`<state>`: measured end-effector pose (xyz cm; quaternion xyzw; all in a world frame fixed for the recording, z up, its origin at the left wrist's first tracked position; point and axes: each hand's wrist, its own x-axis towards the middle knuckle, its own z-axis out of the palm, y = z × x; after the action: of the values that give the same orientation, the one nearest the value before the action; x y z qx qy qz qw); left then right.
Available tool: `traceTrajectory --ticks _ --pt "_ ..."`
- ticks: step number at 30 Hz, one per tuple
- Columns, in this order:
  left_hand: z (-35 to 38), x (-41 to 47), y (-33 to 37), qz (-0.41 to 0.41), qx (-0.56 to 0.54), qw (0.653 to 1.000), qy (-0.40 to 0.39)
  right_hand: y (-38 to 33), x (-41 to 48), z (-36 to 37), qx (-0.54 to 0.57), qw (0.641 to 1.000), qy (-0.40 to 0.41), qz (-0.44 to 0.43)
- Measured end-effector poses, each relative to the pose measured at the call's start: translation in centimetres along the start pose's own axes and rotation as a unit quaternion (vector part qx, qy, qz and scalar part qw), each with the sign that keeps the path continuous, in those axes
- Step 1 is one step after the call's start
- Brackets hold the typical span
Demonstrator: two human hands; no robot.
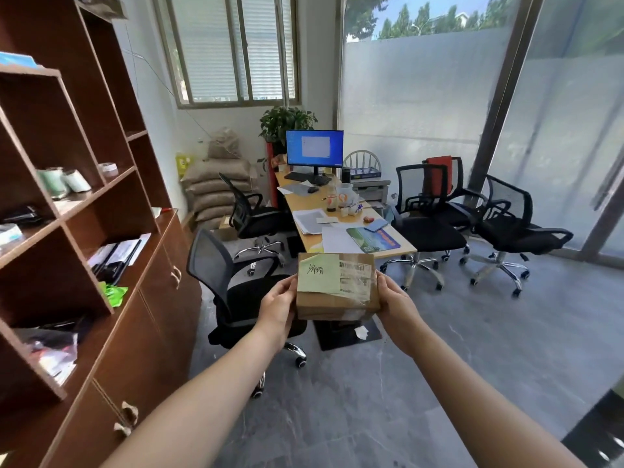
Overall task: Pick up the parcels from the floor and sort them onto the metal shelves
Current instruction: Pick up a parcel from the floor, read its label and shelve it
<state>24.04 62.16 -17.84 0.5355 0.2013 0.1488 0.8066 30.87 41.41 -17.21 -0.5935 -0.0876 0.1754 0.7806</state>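
A small brown cardboard parcel (337, 304) is held out in front of me at about chest height, with both arms stretched forward. A green sticky note with handwriting and a taped barcode label lie on its top. My left hand (277, 307) grips its left side and my right hand (395, 309) grips its right side. No metal shelves are in view.
A brown wooden bookcase with cupboards (67, 231) runs along the left. A black office chair (233, 292) stands just beyond the parcel. A long desk (341, 244) with a monitor (314, 148) lies ahead, more chairs (506, 224) to its right, grey floor (472, 349) below.
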Motion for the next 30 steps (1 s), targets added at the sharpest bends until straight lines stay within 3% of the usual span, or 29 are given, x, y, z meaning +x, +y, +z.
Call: traceTrajectory --ticks 8,18,30 --pt "5.0 3.6 -1.2 -0.023 -0.01 0.998 -0.05 -0.9 2.0 -3.8 0.016 0.999 0.037 -0.016" --pt "13.8 5.5 -4.7 -0.077 0.021 0.984 -0.158 -2.1 -0.9 -10.6 -0.01 0.982 0.185 -0.041" --pt "21.6 5.9 -9.7 -0.127 0.106 0.915 -0.368 -2.1 -8.3 -14.9 -0.004 0.921 0.388 -0.046"
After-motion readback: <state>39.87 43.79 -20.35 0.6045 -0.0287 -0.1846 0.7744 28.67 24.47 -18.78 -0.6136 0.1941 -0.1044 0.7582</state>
